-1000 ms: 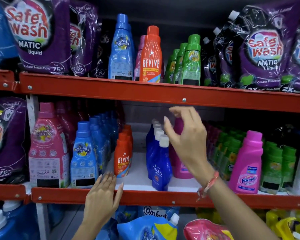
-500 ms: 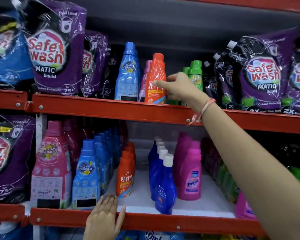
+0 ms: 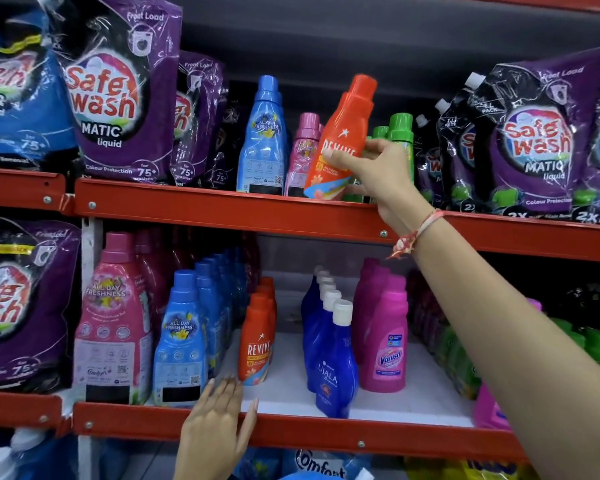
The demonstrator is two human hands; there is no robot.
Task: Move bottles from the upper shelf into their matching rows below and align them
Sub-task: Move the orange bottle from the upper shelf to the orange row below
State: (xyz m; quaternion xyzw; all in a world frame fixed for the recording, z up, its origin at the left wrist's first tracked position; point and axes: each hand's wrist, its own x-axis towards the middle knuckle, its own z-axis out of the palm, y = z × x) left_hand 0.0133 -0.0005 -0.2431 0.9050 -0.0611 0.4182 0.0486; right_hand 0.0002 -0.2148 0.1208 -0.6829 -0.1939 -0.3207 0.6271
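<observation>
At the upper shelf's (image 3: 222, 211) front edge the right hand (image 3: 378, 171), grip closed around an orange Revive bottle (image 3: 343, 140), tilts it rightward, while the left hand (image 3: 219, 431) lies flat, fingers spread, on the lower shelf's (image 3: 326, 433) front edge before the Revive row (image 3: 257, 337).

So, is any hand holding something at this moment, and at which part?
The right hand grips the orange Revive bottle around its lower body, tilted. The left hand holds nothing; it rests on the lower shelf edge.
</observation>
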